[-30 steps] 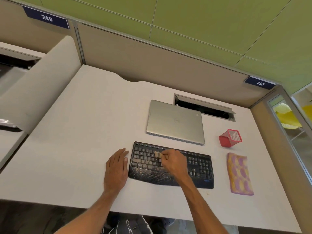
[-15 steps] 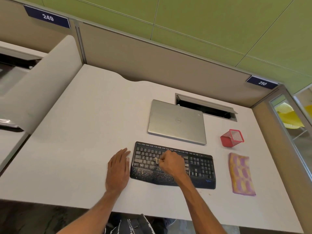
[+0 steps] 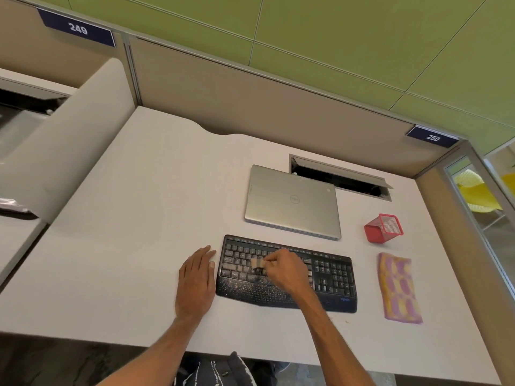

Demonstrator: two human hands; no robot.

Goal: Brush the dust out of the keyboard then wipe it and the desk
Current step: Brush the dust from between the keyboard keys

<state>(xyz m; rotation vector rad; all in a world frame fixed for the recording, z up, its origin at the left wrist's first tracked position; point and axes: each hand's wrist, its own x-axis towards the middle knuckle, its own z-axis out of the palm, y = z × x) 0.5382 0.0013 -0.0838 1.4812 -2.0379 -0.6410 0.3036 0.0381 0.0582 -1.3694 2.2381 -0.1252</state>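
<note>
The right hand (image 3: 287, 270) pinches a brush (image 3: 257, 263), bristles on the dusty keyboard's (image 3: 331, 274) middle keys, while the left hand (image 3: 196, 277) lies flat on the worktop (image 3: 125, 246) just beside it.

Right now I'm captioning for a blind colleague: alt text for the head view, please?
A right hand holds a small brush to the keys of a dusty black keyboard on a pale desk; the left hand lies flat beside it. A closed silver laptop sits behind, a red mesh holder and a patterned cloth to the right.
</note>
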